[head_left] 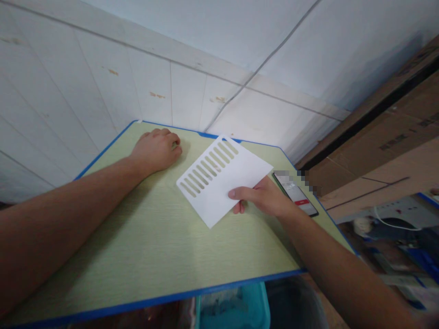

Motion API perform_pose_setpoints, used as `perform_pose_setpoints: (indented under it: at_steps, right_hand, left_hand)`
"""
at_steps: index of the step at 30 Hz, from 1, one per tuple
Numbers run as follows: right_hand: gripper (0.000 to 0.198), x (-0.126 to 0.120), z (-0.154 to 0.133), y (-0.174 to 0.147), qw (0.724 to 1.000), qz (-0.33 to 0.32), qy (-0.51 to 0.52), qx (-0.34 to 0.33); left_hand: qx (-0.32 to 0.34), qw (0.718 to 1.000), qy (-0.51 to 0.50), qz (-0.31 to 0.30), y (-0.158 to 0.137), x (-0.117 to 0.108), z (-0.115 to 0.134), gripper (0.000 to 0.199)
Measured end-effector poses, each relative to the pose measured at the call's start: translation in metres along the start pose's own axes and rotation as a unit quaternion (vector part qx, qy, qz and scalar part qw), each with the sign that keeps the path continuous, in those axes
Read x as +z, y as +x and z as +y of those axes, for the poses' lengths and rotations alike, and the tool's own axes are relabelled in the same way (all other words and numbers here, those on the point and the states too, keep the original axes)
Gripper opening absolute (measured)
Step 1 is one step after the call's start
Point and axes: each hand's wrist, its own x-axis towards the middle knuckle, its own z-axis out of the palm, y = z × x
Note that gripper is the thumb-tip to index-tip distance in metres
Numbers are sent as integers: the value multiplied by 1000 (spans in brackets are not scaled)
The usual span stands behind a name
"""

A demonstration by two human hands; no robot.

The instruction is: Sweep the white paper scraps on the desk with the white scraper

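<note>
My right hand [262, 196] pinches a white flat slotted sheet [219, 183] by its near right edge, thumb on top and fingers underneath. The sheet is held over the table, tilted in view. A row of several long rounded slots runs along its far left side, and the green tabletop shows through them. On the far left part of the table [147, 246] rests my left hand [157, 148], its fingers curled into a loose fist. Nothing shows in that fist, and it does not touch the sheet.
A phone [297, 194] with its screen lit lies beside my right wrist. Behind the blue-edged table stands a white wall [151, 87] with a grey cable [274, 55]. Large cardboard boxes [387, 141] lean at the right. Below the front edge is a turquoise bin [236, 306].
</note>
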Motion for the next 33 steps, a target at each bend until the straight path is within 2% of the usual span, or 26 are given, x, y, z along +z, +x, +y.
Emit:
perform_pose_setpoints:
  at_steps: [8, 14, 19, 26, 33]
  right_hand:
    - [43, -3, 0, 0, 1000, 9, 3, -13]
    - [34, -5, -2, -1, 1000, -13, 17, -2]
    - [35, -8, -1, -1, 1000, -5, 9, -4]
    - [26, -7, 3, -1, 996, -79, 46, -1]
    - [22, -10, 0, -1, 998, -44, 46, -4]
  left_hand:
    - [-11, 1000, -11, -10, -1, -4, 3, 59]
    - [-12, 1000, -9, -7, -1, -3, 2, 57]
    - [-3, 1000, 0, 0, -1, 0, 0, 57]
    - [-11, 1000, -1, -4, -1, -2, 4, 59]
    - [-2, 1000, -2, 5, 1, 2, -1, 58]
